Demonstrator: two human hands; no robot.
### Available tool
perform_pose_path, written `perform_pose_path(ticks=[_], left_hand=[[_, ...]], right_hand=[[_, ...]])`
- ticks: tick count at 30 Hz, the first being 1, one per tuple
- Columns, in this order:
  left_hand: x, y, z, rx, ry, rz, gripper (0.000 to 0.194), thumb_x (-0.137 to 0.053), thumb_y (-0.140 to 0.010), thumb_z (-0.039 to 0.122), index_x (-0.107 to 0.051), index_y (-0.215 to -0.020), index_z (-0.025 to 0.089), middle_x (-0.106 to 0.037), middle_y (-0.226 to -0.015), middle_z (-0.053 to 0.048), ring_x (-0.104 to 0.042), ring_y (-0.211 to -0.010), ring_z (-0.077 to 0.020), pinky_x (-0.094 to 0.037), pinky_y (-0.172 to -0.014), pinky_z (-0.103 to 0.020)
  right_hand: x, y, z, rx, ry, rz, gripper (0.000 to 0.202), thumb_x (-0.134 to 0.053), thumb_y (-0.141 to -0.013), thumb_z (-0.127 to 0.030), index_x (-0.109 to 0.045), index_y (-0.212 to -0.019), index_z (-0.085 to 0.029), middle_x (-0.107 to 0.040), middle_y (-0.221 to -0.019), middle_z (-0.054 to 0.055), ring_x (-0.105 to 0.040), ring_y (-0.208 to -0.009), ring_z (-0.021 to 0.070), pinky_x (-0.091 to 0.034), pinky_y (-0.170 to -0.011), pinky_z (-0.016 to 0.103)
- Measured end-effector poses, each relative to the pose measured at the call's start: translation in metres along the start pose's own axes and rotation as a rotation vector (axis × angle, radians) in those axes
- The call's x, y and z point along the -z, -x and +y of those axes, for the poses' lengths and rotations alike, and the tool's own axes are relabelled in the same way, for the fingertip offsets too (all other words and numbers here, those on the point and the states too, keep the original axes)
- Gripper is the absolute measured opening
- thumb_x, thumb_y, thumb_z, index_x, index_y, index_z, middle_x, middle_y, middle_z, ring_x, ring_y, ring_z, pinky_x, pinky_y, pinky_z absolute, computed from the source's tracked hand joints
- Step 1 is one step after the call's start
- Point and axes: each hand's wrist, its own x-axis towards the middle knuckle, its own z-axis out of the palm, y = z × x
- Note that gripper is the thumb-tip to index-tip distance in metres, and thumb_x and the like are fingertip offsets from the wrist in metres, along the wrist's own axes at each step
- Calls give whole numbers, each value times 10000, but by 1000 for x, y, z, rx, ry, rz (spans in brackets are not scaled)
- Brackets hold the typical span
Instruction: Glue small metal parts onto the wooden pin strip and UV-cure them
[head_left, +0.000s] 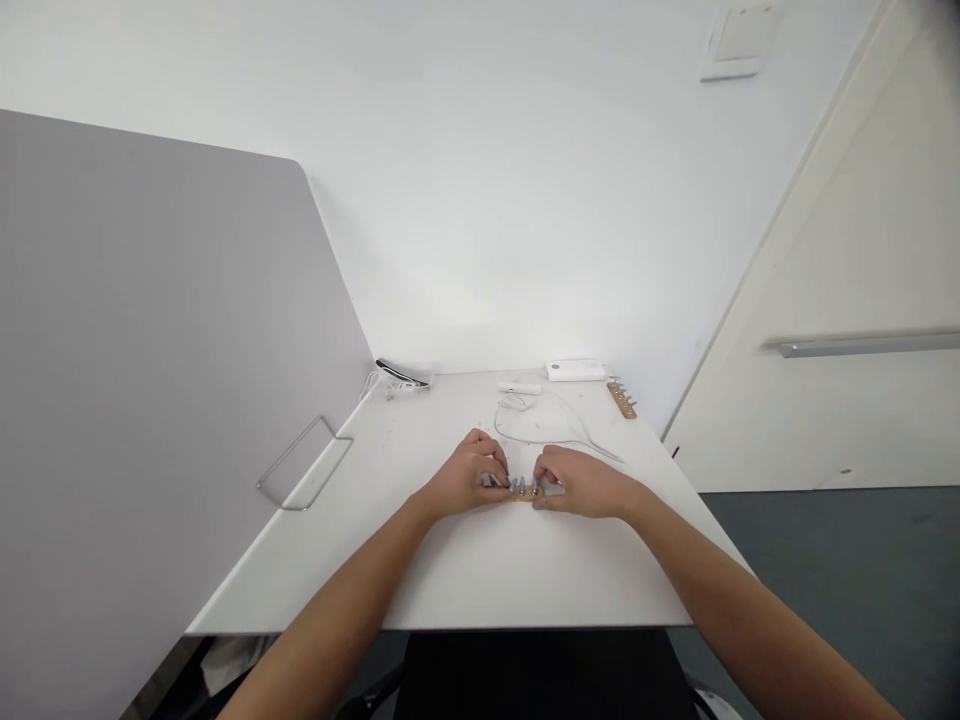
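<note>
Between my hands, a small wooden strip (528,496) lies on the white table, with several metal screws (523,486) standing up from it. My left hand (472,475) closes with thumb and fingers around the strip's left end, partly covering the screws there. At the opposite end my right hand (574,482) pinches the strip, its fingertips beside the rightmost screw. Fingers hide both ends of the strip. A second wooden strip (622,401), also with several screws, lies at the table's back right.
A white power bank (576,370) and a small white device (519,388) with a looping cable (555,441) lie behind my hands. A dark-edged item (403,374) sits at back left. A grey panel (150,380) and wire holder (304,465) border the left side.
</note>
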Motion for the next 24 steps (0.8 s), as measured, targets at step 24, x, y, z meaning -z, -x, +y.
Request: perform_pose_path(ticks=[24], left_hand=[[3, 2, 2, 93, 38, -73, 96, -863, -759, 290, -783, -784, 244, -733, -978, -52, -516, -1064, -276, -486, -849, -377]], right_hand=[[3, 2, -3, -24, 13, -25, 298, -734, -860, -483, -607, -964, -235, -641, -969, 37, -591, -833, 216, -399, -667, 305]])
